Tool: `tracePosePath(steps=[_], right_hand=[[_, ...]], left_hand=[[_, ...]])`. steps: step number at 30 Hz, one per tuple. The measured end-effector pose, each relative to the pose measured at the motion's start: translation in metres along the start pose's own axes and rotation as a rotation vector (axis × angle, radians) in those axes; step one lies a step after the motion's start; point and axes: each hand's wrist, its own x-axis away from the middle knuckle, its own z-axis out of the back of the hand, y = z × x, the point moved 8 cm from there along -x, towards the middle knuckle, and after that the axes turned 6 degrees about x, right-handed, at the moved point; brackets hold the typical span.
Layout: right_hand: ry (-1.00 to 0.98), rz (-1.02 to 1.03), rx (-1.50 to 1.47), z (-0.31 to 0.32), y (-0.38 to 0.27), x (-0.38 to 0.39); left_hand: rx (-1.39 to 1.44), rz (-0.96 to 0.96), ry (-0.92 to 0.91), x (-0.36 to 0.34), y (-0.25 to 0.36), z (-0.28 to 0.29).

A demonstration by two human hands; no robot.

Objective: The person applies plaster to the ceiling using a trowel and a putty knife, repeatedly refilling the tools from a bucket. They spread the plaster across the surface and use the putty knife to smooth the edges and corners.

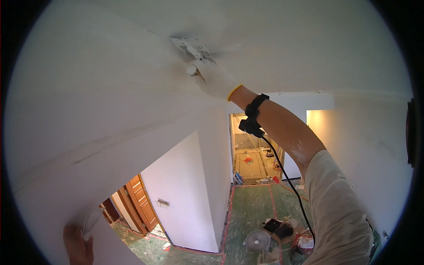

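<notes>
The right sleeve (340,207) rises toward the ceiling (287,39), where the right hand (214,79) grips a trowel (190,47); below the ceiling, the left hand (78,243) grips a scraper (92,221); the dangling cable (285,172) could snag, jerking the trowel

The person's left hand (78,244): forearm cut off by the lower edge. Its fingers cover the grip of a pale-bladed tool (91,222); blade outline faint, exact shape unclear. Gloved right hand (216,79): finger detail washed out; it hides part of the trowel (194,47). Cable (287,174): lower end lost near the sleeve (340,207), itself cut off below. Dark object (411,132), right rim: cut off, kind unidentified. Red item (248,160), far room: too small to tell.
</notes>
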Motion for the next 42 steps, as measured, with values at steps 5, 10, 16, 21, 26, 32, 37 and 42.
tracePosePath(steps=[5,10,16,21,26,32,37,42], right_hand=[[0.006,-0.047,0.074,-0.005,0.003,-0.006],[0.066,-0.038,0.129,-0.005,-0.003,-0.004],[-0.009,-0.121,0.146,0.042,0.008,0.019],[-0.020,-0.184,0.169,0.115,0.034,0.056],[0.174,-0.162,0.175,0.193,0.030,0.114],[-0.162,-0.348,-0.792,0.213,-0.097,0.248],[0.423,-1.188,-1.915,0.213,-0.182,0.386],[-0.122,-1.083,-1.897,0.224,-0.229,0.433]], left_hand=[[0.131,0.125,-0.094,0.012,-0.006,-0.013],[0.231,0.130,-0.080,0.005,-0.002,-0.007],[0.256,0.141,-0.086,0.012,-0.011,-0.019],[0.174,0.225,-0.227,0.028,-0.025,-0.030],[0.143,0.235,-0.153,0.050,-0.047,-0.048],[1.782,0.718,-0.402,0.079,0.088,-0.074],[2.788,0.148,-1.070,0.034,0.352,0.003],[2.775,-0.143,-1.546,0.036,0.453,0.039]])
